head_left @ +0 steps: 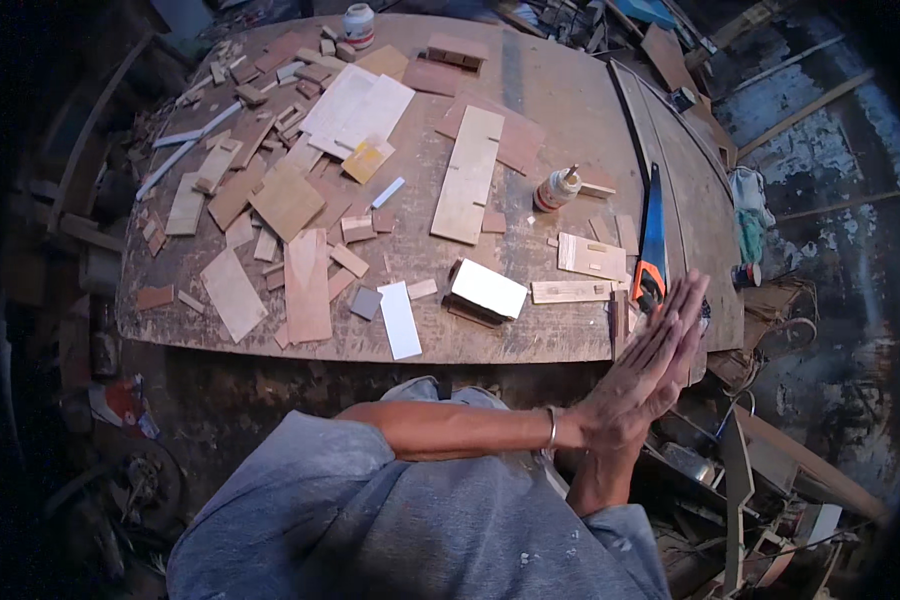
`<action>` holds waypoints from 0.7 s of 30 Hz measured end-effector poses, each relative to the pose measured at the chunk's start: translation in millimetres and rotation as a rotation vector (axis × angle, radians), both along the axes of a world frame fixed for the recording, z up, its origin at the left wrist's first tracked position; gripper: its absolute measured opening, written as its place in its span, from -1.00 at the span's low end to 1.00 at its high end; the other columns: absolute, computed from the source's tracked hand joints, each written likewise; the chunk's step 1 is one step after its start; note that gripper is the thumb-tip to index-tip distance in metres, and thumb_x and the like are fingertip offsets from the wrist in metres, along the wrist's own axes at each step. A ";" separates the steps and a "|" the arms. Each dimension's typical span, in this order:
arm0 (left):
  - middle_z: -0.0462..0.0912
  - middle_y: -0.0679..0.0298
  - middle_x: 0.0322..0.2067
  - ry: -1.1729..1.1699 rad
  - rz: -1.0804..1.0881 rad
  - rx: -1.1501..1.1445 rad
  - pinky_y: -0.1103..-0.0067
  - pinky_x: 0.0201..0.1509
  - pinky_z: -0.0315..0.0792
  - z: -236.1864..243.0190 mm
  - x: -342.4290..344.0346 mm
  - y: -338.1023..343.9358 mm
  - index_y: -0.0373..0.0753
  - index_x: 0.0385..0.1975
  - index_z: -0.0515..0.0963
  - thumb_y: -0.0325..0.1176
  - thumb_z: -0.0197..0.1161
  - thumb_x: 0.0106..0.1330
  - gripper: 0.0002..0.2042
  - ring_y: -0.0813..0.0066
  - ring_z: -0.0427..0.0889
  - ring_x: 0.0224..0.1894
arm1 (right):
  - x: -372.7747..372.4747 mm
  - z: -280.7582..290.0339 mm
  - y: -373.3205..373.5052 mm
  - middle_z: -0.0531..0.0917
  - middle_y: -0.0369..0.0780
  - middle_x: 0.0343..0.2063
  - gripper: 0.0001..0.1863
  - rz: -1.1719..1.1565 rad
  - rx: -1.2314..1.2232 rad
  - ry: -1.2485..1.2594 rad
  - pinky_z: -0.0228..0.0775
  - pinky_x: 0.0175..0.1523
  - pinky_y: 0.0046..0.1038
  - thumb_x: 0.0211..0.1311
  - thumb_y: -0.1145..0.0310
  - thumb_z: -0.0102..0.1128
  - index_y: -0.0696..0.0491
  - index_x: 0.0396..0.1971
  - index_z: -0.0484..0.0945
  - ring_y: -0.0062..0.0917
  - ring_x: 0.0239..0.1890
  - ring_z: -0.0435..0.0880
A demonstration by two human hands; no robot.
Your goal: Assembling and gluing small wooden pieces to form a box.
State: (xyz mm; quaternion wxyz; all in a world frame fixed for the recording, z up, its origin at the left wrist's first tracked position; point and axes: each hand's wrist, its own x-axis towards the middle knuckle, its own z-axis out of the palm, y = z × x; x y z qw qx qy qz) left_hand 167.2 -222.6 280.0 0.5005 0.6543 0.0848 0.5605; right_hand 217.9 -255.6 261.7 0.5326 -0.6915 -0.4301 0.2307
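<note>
My left hand (622, 388), with a metal bangle at the wrist, lies flat against my right hand (686, 335). Palms meet and the fingers stretch out together, and I see nothing held between them. Both are past the table's near right edge, beside a handsaw (654, 215) with a blue blade and an orange-black handle. Close by lie a light wooden strip (573, 291) and a notched wooden piece (590, 257). A small box-like block with a white top (488, 289) sits near the front edge, left of my hands.
The worn wooden table (530, 345) carries many wood offcuts (288, 200) on its left. A long notched board (467, 175) lies mid-table. A glue jar (557, 190) stands right of it, another white jar (359, 25) at the back. Scrap wood (830, 470) crowds the right floor.
</note>
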 end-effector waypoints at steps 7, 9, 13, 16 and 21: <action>-0.20 -0.15 0.47 -0.347 -0.410 -0.833 0.45 0.53 -0.13 -13.4 2.7 61.8 -0.42 0.45 -0.22 -0.09 0.02 0.48 -0.23 0.17 -0.14 0.53 | -23.5 -22.2 28.7 -0.12 -0.03 0.49 -0.30 0.298 0.482 0.194 -0.23 0.53 -0.32 0.53 0.15 -0.27 0.23 0.46 -0.20 -0.33 0.53 -0.16; -0.01 -0.18 0.42 0.014 -0.340 -0.484 0.44 0.47 0.03 -17.7 -10.2 31.2 -0.42 0.45 -0.17 -0.10 0.00 0.48 -0.26 0.14 0.08 0.45 | 17.5 -3.3 53.7 -0.12 -0.06 0.50 -0.30 0.062 0.429 -0.230 -0.18 0.52 -0.32 0.46 0.28 -0.13 0.16 0.47 -0.13 -0.32 0.52 -0.09; 0.44 -0.15 0.20 -0.015 -1.043 -0.758 0.46 0.48 0.06 24.3 -49.1 33.9 -0.38 0.43 -0.02 -0.11 -0.01 0.50 -0.34 0.26 0.20 0.42 | 117.4 -70.0 65.0 0.05 -0.11 0.47 -0.31 -0.039 0.394 -0.173 -0.17 0.51 -0.29 0.42 0.20 -0.05 0.12 0.46 0.01 -0.31 0.49 0.04; 0.64 -0.01 -0.12 -0.115 -1.080 -0.724 0.50 0.08 0.48 114.6 -44.1 10.7 -0.42 0.28 0.24 -0.30 0.02 0.48 -0.54 0.42 0.59 -0.02 | 113.4 -63.9 74.3 0.13 -0.12 0.44 -0.30 -0.077 0.178 0.086 -0.10 0.47 -0.29 0.44 0.10 -0.04 0.12 0.45 0.05 -0.32 0.44 0.15; 0.56 0.05 -0.06 -0.350 -1.044 -0.534 0.31 0.10 0.41 178.5 -45.2 -20.2 -0.29 0.17 0.38 -0.28 0.09 0.39 -0.60 0.28 0.58 -0.08 | 86.0 -81.1 59.8 0.48 -0.26 0.20 -0.46 0.009 -0.180 0.197 0.25 0.20 -0.39 0.36 0.22 0.10 0.06 0.31 0.38 -0.54 0.20 0.45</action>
